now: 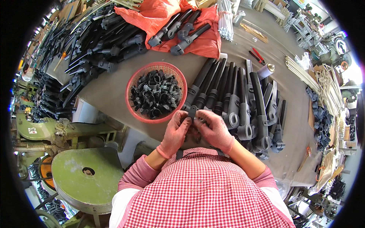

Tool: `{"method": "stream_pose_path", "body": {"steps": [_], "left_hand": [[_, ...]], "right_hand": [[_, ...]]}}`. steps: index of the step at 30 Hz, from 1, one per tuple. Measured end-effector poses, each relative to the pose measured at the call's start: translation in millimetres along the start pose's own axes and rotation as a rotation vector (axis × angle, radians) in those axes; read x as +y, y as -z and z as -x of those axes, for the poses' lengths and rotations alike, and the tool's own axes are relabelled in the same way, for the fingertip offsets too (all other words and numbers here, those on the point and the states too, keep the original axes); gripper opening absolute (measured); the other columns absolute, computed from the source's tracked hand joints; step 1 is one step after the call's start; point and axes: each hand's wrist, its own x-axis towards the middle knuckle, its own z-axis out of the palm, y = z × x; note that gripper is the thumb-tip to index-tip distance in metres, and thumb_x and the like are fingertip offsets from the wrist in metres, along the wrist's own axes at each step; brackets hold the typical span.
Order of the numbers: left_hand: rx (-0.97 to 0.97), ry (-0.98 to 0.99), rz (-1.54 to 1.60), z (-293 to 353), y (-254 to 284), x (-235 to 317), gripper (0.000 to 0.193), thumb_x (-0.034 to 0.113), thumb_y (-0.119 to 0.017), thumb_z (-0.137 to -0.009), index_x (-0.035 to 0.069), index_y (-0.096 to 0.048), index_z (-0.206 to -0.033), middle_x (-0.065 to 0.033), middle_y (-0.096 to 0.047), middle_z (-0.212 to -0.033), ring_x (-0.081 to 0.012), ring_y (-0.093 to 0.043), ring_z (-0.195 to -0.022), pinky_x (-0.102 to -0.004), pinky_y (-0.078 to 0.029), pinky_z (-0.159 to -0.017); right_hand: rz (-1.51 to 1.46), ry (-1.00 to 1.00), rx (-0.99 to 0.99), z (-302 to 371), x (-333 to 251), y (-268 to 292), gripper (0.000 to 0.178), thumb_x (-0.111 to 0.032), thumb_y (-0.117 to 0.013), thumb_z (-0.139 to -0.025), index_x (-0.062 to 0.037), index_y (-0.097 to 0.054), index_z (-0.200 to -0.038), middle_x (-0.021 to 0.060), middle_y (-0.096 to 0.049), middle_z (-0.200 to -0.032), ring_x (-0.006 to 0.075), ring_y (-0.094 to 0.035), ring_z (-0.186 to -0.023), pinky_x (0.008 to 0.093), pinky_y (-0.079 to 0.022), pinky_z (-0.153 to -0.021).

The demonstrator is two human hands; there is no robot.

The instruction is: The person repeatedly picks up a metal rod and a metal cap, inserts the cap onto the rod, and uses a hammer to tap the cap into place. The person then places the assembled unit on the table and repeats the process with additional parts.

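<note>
My left hand (176, 131) and my right hand (213, 129), both in pinkish-red work gloves, meet in front of my chest. Between their fingers is a small black plastic part (192, 111) with a flat, rounded tab and a hole near its top. Its lower portion is hidden by the gloves. Close by my left hand stands a round red plastic basket (131, 110), filled with black ring-shaped clips (154, 93) and some metal springs. Beside my right hand lies a row of black tubes with grey clamp ends (243, 114), the ends toward me.
Past the basket, more tubes (182, 28) rest on an orange-red sheet (152, 15). A big heap of black tubes (110, 45) covers the far left. Red-handled pliers (257, 56) and a spray can (266, 71) are at right. A green machine (83, 174) stands lower left.
</note>
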Motion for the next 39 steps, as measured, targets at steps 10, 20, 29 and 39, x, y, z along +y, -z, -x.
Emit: {"method": "stream_pose_path", "body": {"steps": [10,20,29,39], "left_hand": [[0.183,-0.495,-1.5,-80.6,103.7,-13.3,0.025,0.008,-0.064,-0.084,0.011,-0.066,-0.109,-0.0151,-0.062,-0.114,-0.0365,-0.065,-0.096,-0.043,-0.054,-0.084],[-0.067,-0.11,-2.208,-132.1,141.3,-20.7,0.018,0.011,-0.061,-0.087,0.009,-0.07,-0.102,-0.0155,-0.056,-0.119,-0.0298,-0.066,-0.105,-0.0432,-0.058,-0.082],[0.247,-0.26,-1.782,-120.1,164.6,15.7,0.013,0.017,-0.058,-0.093,0.008,-0.057,-0.101,-0.0187,-0.067,-0.102,-0.0393,-0.067,-0.091,-0.0485,-0.054,-0.076],[0.179,0.157,-0.026,-103.6,115.3,20.1,0.014,0.014,-0.058,-0.101,0.008,-0.057,-0.113,-0.0057,-0.065,-0.09,-0.0164,-0.068,-0.079,-0.0283,-0.056,-0.064]], "right_hand": [[0.78,-0.162,-0.526,28.2,104.2,-8.1,0.03,-0.028,-0.056,-0.096,0.0014,-0.059,-0.102,0.0221,-0.069,-0.1,0.0382,-0.069,-0.094,0.0465,-0.055,-0.083],[0.899,-0.41,-0.572,51.3,167.8,-32.4,0.026,-0.019,-0.052,-0.095,0.0013,-0.063,-0.106,0.0232,-0.07,-0.112,0.0361,-0.069,-0.106,0.0454,-0.056,-0.087],[-0.879,-0.801,-0.07,34.0,105.5,20.2,0.02,-0.028,-0.062,-0.098,-0.0076,-0.061,-0.095,0.0027,-0.06,-0.076,0.0092,-0.051,-0.058,0.021,-0.037,-0.046],[-0.909,-0.612,-0.153,-6.5,48.7,18.6,0.021,-0.026,-0.065,-0.098,-0.0064,-0.064,-0.105,-0.0035,-0.057,-0.079,0.0042,-0.049,-0.059,0.0176,-0.035,-0.049]]}}
